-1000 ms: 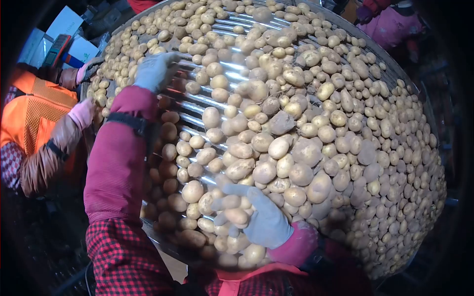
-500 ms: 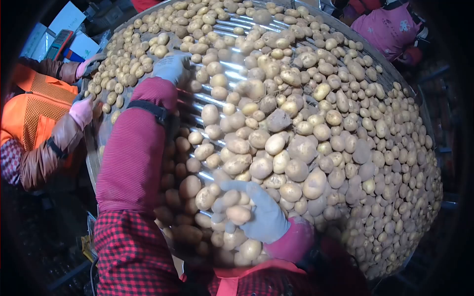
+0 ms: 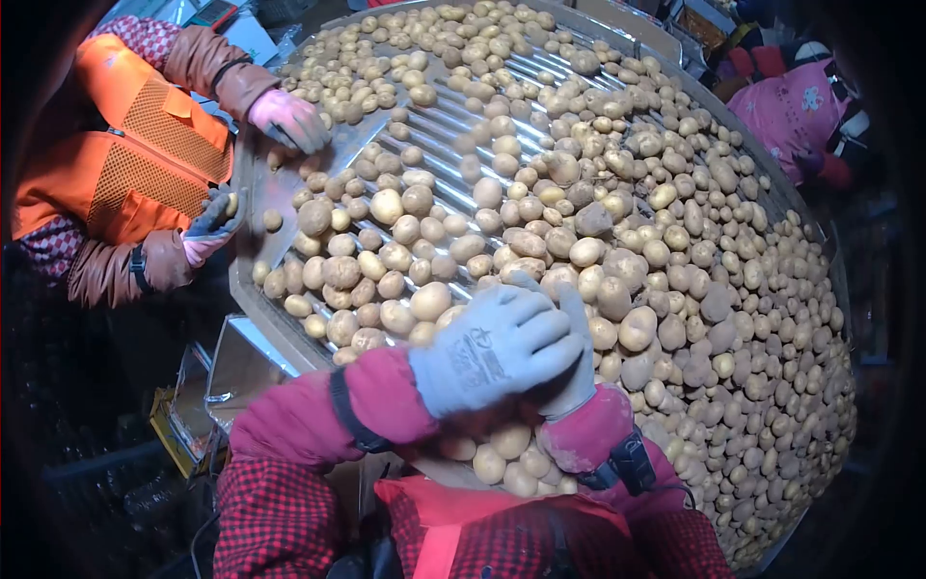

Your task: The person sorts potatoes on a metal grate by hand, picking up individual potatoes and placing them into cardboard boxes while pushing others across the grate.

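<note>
Both of my hands wear pale grey gloves and meet above the front part of the potato heap [image 3: 637, 328]. My left hand [image 3: 497, 343] lies across the front of my right hand, back up, its fingers bent and pressed together. Behind it, partly covered, my right hand [image 3: 571, 359] holds its fingers upright. Whatever lies between the two palms is hidden. Below my wrists, several potatoes [image 3: 511, 441] rest near the front edge. More potatoes [image 3: 340, 273] lie on the metal bars to the left.
Shiny metal bars [image 3: 453, 145] show through the potatoes. At the left, a person in an orange vest [image 3: 145, 164] reaches over the edge with gloved hands. A person in pink [image 3: 791, 111] is at the far right. A box [image 3: 246, 372] stands beside the table's rim.
My left hand has come back from the far left to my right hand. My right hand, earlier holding potatoes, has moved up and right. The view has shifted, and potatoes now cover more of the left bars.
</note>
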The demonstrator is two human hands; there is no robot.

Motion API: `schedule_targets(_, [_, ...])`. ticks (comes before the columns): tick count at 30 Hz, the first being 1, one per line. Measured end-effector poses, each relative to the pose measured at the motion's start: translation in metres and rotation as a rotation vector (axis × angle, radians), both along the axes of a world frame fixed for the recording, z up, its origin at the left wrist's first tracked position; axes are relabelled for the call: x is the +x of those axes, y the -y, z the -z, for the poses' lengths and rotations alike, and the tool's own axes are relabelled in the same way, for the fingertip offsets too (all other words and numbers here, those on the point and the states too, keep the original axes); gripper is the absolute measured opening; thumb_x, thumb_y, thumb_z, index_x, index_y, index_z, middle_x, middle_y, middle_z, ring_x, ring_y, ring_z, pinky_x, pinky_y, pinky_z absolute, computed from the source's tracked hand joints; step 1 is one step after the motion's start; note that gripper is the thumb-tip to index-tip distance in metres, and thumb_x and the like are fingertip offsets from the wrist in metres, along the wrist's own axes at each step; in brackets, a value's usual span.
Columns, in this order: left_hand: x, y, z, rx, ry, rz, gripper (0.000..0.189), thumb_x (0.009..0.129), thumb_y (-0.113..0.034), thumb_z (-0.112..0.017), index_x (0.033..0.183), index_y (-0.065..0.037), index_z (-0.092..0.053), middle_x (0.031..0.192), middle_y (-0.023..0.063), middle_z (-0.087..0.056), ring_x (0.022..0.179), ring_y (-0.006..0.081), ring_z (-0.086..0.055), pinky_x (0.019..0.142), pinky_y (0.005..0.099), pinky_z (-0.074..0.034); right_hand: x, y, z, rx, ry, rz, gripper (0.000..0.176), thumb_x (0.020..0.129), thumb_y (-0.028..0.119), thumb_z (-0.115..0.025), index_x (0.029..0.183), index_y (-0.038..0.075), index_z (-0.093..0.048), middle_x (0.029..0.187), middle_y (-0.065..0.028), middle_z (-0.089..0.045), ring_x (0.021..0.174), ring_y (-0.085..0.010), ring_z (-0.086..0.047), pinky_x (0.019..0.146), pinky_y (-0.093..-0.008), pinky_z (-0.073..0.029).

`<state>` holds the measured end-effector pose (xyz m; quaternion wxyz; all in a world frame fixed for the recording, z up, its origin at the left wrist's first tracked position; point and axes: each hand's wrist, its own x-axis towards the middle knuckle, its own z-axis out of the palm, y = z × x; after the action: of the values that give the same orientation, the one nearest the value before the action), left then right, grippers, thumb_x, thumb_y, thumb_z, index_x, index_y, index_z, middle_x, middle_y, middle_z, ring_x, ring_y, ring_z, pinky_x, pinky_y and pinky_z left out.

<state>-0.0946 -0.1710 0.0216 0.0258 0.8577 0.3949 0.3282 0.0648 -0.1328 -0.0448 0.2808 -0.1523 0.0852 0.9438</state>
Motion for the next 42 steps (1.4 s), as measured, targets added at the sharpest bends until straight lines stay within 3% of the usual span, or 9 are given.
schedule_targets(5, [0.030, 0.021, 0.004, 0.007, 0.082, -0.056, 0.043, 0.083, -0.021, -0.069, 0.123, -0.008, -0.062, 0.122, 0.0107, -0.062, 0.116, 0.0299, -0.059, 0.107, 0.0522, -0.043, 0.004, 0.018, -0.019, 0.186, 0.230, 0.043, 0.045, 0.110, 0.047, -0.038, 0.130, 0.010, -0.055, 0.120, -0.0066, -0.061, 0.114, -0.0200, -0.058, 0.099, -0.0341, -0.048])
schedule_targets(11, [0.014, 0.025, -0.012, -0.047, 0.142, -0.051, 0.044, 0.083, -0.022, -0.076, 0.124, -0.011, -0.066, 0.126, 0.0135, -0.062, 0.114, 0.0331, -0.061, 0.102, 0.0496, -0.046, 0.009, 0.034, -0.019, 0.495, 0.533, 0.133, 0.041, 0.108, 0.047, -0.044, 0.128, 0.013, -0.054, 0.113, -0.0071, -0.062, 0.104, -0.0222, -0.062, 0.087, -0.0350, -0.055])
schedule_targets(14, [-0.038, 0.003, 0.002, -0.140, 0.026, -0.340, 0.050, 0.081, -0.023, -0.077, 0.129, -0.012, -0.066, 0.136, 0.0163, -0.059, 0.119, 0.0372, -0.059, 0.101, 0.0491, -0.046, 0.037, 0.020, 0.011, 0.182, 0.001, 0.023, 0.053, 0.109, 0.051, -0.041, 0.142, 0.012, -0.055, 0.129, -0.0097, -0.063, 0.111, -0.0237, -0.064, 0.082, -0.0357, -0.057])
schedule_targets(15, [-0.055, -0.008, 0.015, -0.120, -0.063, -0.434, 0.053, 0.082, -0.026, -0.076, 0.132, -0.012, -0.064, 0.140, 0.0174, -0.056, 0.124, 0.0381, -0.056, 0.104, 0.0502, -0.043, 0.023, 0.019, -0.025, 0.109, 0.290, 0.055, 0.053, 0.106, 0.054, -0.048, 0.138, 0.014, -0.059, 0.123, -0.0086, -0.065, 0.098, -0.0232, -0.066, 0.068, -0.0328, -0.055])
schedule_targets(21, [-0.153, -0.054, 0.102, -0.287, -0.409, -0.588, 0.053, 0.090, -0.044, -0.066, 0.139, -0.025, -0.060, 0.155, 0.0158, -0.046, 0.143, 0.0395, -0.039, 0.116, 0.0551, -0.029, 0.027, 0.018, -0.016, 0.160, 0.433, -0.011, 0.053, 0.106, 0.055, -0.047, 0.137, 0.014, -0.061, 0.110, 0.0015, -0.067, 0.082, -0.0128, -0.063, 0.066, -0.0333, -0.056])
schedule_targets(31, [-0.150, -0.081, 0.074, -0.065, -0.487, -0.566, 0.033, 0.089, -0.028, -0.069, 0.122, -0.026, -0.069, 0.129, 0.0053, -0.065, 0.123, 0.0307, -0.057, 0.102, 0.0464, -0.042, 0.021, 0.018, -0.022, 0.206, 0.529, 0.027, 0.053, 0.107, 0.052, -0.046, 0.139, 0.013, -0.060, 0.106, 0.0042, -0.065, 0.085, -0.0109, -0.061, 0.069, -0.0331, -0.055])
schedule_targets(34, [-0.126, -0.093, 0.068, -0.570, -0.748, -0.497, 0.036, 0.089, -0.030, -0.067, 0.125, -0.027, -0.068, 0.122, 0.0028, -0.069, 0.117, 0.0279, -0.059, 0.101, 0.0467, -0.042, 0.025, 0.018, -0.020, 0.163, 0.470, 0.013, 0.054, 0.107, 0.052, -0.046, 0.140, 0.012, -0.059, 0.107, 0.0041, -0.065, 0.087, -0.0108, -0.061, 0.069, -0.0329, -0.055])
schedule_targets(35, [-0.130, -0.095, 0.083, -0.427, -0.743, -0.507, 0.033, 0.091, -0.033, -0.065, 0.122, -0.027, -0.070, 0.114, 0.0039, -0.071, 0.116, 0.0270, -0.061, 0.100, 0.0464, -0.042, 0.025, 0.017, -0.020, 0.164, 0.449, 0.012, 0.054, 0.107, 0.052, -0.046, 0.140, 0.011, -0.059, 0.107, 0.0041, -0.065, 0.087, -0.0108, -0.061, 0.069, -0.0328, -0.055])
schedule_targets(42, [-0.109, -0.080, 0.064, -0.347, -0.092, -0.532, 0.023, 0.088, -0.018, -0.074, 0.110, -0.013, -0.073, 0.094, 0.0085, -0.071, 0.090, 0.0313, -0.066, 0.083, 0.0418, -0.051, 0.023, 0.015, -0.013, 0.224, 0.355, 0.011, 0.055, 0.107, 0.051, -0.045, 0.141, 0.009, -0.056, 0.115, -0.0001, -0.065, 0.091, -0.0119, -0.062, 0.072, -0.0316, -0.057])
